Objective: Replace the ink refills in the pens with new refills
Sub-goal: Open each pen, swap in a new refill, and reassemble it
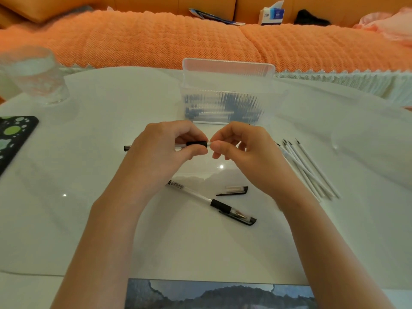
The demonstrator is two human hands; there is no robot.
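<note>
so far, little looks finished. just in front of the clear ribbed plastic box [227, 92], the left hand [165, 150] has its fingers curled round the barrel of a clear plastic pen with a black rubber grip [196, 143]. the right hand [240, 148] pinches its tip end, probably to unscrew it. nearer than the box lie a capped clear pen [211, 201] and a loose pen cap [234, 190]. right of the box, slim white refills [307, 168] wait on the white desk [89, 219].

Bare forearms [107, 219], slim wrists — left grip [165, 148] and right grip [243, 152] bare too, nails short
</note>
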